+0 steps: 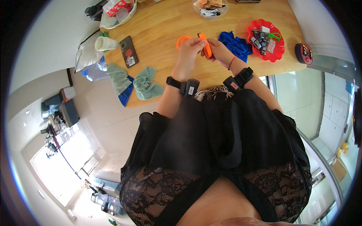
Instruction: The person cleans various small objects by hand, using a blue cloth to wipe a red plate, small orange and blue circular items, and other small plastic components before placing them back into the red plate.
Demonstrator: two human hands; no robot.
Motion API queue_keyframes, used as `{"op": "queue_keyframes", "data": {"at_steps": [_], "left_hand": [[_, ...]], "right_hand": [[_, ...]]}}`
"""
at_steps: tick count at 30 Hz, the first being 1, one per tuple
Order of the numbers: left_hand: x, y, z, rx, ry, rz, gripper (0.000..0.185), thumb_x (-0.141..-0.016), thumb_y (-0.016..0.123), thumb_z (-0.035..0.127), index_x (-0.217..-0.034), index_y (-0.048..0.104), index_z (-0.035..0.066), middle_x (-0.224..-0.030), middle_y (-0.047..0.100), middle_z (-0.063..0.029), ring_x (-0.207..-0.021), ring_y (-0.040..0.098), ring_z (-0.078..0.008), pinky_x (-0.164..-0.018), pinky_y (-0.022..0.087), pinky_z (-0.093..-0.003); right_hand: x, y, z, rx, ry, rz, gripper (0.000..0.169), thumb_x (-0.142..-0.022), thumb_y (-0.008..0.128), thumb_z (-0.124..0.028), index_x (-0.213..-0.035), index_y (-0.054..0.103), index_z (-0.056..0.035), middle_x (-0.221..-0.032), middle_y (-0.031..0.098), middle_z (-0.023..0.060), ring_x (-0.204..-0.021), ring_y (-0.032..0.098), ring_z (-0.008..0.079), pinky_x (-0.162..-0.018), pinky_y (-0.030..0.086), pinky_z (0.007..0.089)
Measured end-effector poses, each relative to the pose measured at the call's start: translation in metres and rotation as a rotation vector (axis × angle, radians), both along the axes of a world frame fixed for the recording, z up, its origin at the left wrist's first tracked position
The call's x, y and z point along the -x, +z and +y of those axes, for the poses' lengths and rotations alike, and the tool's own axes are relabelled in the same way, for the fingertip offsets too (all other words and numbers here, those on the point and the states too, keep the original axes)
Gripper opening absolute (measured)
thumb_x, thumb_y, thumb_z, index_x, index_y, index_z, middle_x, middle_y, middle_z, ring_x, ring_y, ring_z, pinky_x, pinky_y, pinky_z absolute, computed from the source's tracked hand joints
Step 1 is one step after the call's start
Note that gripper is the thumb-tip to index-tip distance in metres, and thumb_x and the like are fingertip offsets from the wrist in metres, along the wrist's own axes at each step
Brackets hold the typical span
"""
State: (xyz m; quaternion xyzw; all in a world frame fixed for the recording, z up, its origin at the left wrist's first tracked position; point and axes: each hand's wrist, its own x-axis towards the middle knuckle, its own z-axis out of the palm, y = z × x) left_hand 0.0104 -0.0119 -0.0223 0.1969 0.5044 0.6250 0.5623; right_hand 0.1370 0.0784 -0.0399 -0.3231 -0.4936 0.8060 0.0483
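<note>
Both my hands are together above the wooden table (158, 31). An orange strap or band (207, 48) lies between them. My left hand (190, 50) pinches it with thumb and fingers, and an orange loop sticks out beyond that hand on its left. My right hand (217, 50) grips the folded part of the orange strap from the right. A small dark piece shows at the strap's far end. Just right of my right hand lies a crumpled blue cloth (234, 45). Whether the loop and the folded part are one piece, I cannot tell.
A red scalloped plate (278, 52) with green-handled scissors (273, 36) and small packets is at the right, beside a round dark tin (304, 53). At the left are a phone (129, 52), a white cup (106, 43) and green cloths (147, 84). A clear bowl (210, 15) stands at the far side.
</note>
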Motion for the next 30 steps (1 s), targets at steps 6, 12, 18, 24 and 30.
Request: {"op": "queue_keyframes", "data": {"at_steps": [6, 12, 18, 24, 30], "left_hand": [[-0.006, -0.006, 0.001, 0.059, 0.11, -0.065, 0.014, -0.087, 0.063, 0.016, -0.092, 0.06, 0.003, -0.077, 0.06, -0.0021, -0.065, 0.055, -0.0104, -0.056, 0.043, -0.023], [-0.016, -0.006, 0.007, 0.159, 0.156, 0.177, 0.016, -0.086, 0.063, 0.014, -0.091, 0.057, 0.0, -0.079, 0.06, -0.0036, -0.067, 0.056, -0.0095, -0.06, 0.046, -0.0236], [-0.026, -0.011, 0.002, 0.097, 0.25, 0.185, 0.017, -0.084, 0.063, 0.012, -0.093, 0.054, 0.0, -0.086, 0.061, -0.0068, -0.079, 0.059, -0.0127, -0.071, 0.047, -0.0273], [0.007, -0.036, -0.009, 0.2, 0.149, 0.495, 0.026, -0.079, 0.069, 0.023, -0.096, 0.061, 0.006, -0.1, 0.06, -0.0066, -0.094, 0.059, -0.0206, -0.079, 0.047, -0.0319], [0.04, -0.053, -0.008, 0.378, 0.072, 1.574, 0.027, -0.071, 0.073, 0.035, -0.089, 0.068, 0.016, -0.114, 0.057, -0.0099, -0.111, 0.049, -0.0258, -0.092, 0.038, -0.0429]], "right_hand": [[-0.005, 0.008, 0.003, -0.146, 0.165, 0.082, 0.024, -0.096, 0.042, -0.025, -0.104, 0.056, -0.0067, -0.085, 0.06, 0.0014, -0.068, 0.053, 0.0072, -0.057, 0.041, 0.0198], [-0.01, 0.018, -0.007, 0.328, -0.01, 0.172, 0.024, -0.095, 0.045, -0.032, -0.105, 0.054, -0.0121, -0.084, 0.054, -0.0011, -0.073, 0.05, 0.0066, -0.059, 0.04, 0.0212], [-0.013, 0.007, -0.004, 0.245, 0.085, 0.056, 0.024, -0.097, 0.043, -0.034, -0.114, 0.048, -0.0184, -0.07, 0.038, -0.0062, -0.06, 0.036, 0.0044, -0.053, 0.032, 0.0195], [-0.021, 0.005, -0.002, 0.056, 0.017, -0.107, 0.023, -0.098, 0.042, -0.028, -0.093, 0.051, -0.0077, -0.067, 0.042, -0.0043, -0.054, 0.035, 0.0048, -0.045, 0.026, 0.0193], [-0.031, -0.02, 0.006, 0.063, -0.083, -0.181, 0.023, -0.097, 0.042, -0.028, -0.092, 0.051, -0.0082, -0.066, 0.042, -0.0048, -0.054, 0.036, 0.0044, -0.044, 0.026, 0.0185]]}}
